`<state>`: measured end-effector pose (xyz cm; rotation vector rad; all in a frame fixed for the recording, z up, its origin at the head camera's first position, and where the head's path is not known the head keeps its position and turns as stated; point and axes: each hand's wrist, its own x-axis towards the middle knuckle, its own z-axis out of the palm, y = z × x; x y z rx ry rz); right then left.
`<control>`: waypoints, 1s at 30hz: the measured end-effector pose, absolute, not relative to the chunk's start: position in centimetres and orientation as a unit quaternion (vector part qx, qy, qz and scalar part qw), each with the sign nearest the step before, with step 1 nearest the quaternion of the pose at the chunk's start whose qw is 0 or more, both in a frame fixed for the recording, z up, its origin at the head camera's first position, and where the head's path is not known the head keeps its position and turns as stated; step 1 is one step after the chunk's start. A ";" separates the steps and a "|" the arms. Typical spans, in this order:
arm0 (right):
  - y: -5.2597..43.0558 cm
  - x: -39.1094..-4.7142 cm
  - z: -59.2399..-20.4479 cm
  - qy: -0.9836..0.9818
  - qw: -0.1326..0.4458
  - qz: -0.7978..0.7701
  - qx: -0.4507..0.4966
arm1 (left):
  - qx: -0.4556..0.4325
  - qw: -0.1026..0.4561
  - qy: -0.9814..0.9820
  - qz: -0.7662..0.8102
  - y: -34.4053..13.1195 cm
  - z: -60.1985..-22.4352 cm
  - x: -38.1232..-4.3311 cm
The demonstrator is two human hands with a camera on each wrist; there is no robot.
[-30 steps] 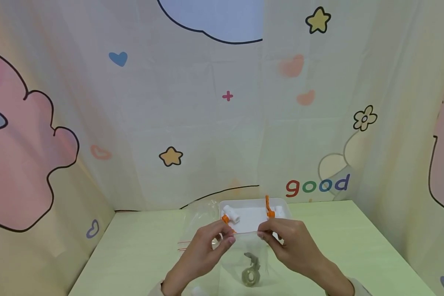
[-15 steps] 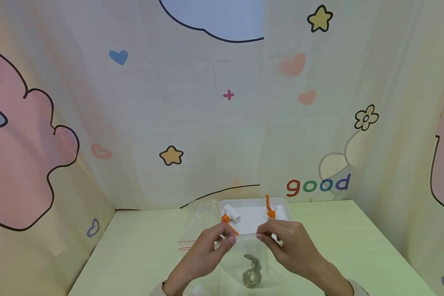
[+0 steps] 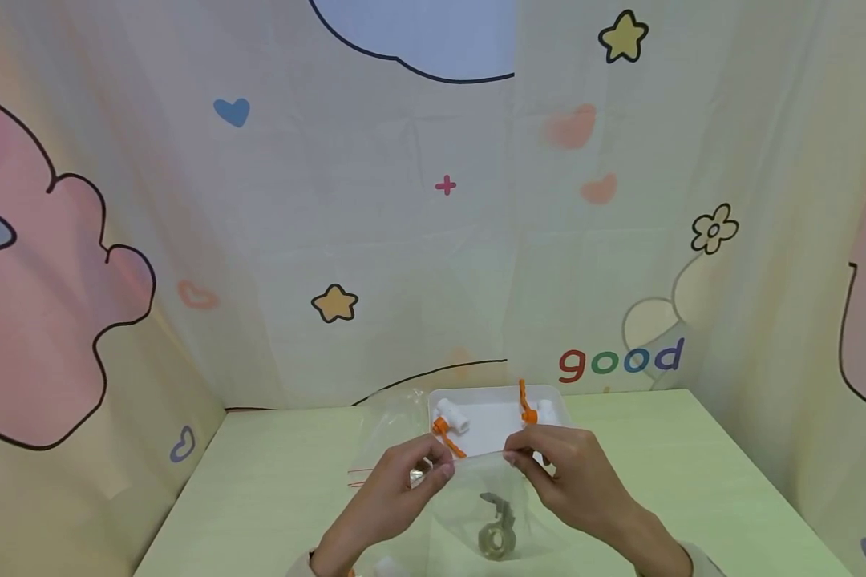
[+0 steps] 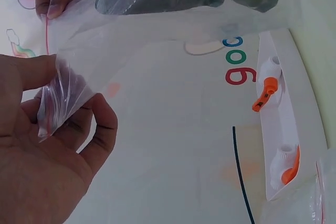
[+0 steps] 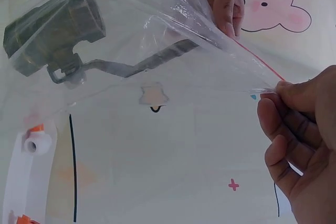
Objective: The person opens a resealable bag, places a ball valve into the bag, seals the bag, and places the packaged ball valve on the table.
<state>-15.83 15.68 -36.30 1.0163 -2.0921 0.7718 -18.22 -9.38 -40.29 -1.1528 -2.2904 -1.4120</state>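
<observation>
From the head, a pale green tabletop [image 3: 657, 481] is seen before a pale cartoon cloth [image 3: 404, 224] reading "good". Over it, a clear plastic zip bag [image 3: 469, 490], greenish pipe valve [image 3: 487, 543] inside, is held up by the left hand [image 3: 404, 490] and right hand [image 3: 573, 477]. From the left wrist, one end is pinched by bent fingers. From the right wrist, the other is pinched by thumb and finger.

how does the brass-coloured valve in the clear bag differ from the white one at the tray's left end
Colour: the dull brass-coloured metal valve has a grey lever; the white plastic valve has an orange lever. Place: the brass-coloured valve is inside a clear plastic bag; the white valve lies uncovered in the white rectangular tray. Both have one slim lever.
</observation>
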 end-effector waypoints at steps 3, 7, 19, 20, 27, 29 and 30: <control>15.7 -15.9 -36.4 -0.798 0.345 0.298 0.395 | -0.386 0.120 -0.781 -0.476 -9.4 -40.3 -18.2; 15.7 -16.0 -36.6 -0.788 0.358 0.299 0.402 | -0.367 0.097 -0.791 -0.480 -9.6 -40.2 -18.2; 16.0 -16.1 -36.7 -0.787 0.357 0.306 0.398 | -0.371 0.112 -0.791 -0.474 -10.3 -40.5 -18.5; 16.0 -16.1 -36.7 -0.788 0.356 0.307 0.398 | -0.371 0.118 -0.791 -0.473 -10.3 -40.5 -18.5; 16.1 -16.2 -36.6 -0.784 0.365 0.305 0.398 | -0.349 0.075 -0.812 -0.462 -11.0 -40.5 -18.4; 16.1 -16.2 -36.6 -0.783 0.368 0.305 0.398 | -0.344 0.070 -0.817 -0.457 -11.3 -40.6 -18.4; 16.2 -16.2 -36.5 -0.783 0.369 0.304 0.398 | -0.346 0.072 -0.817 -0.456 -11.4 -40.7 -18.4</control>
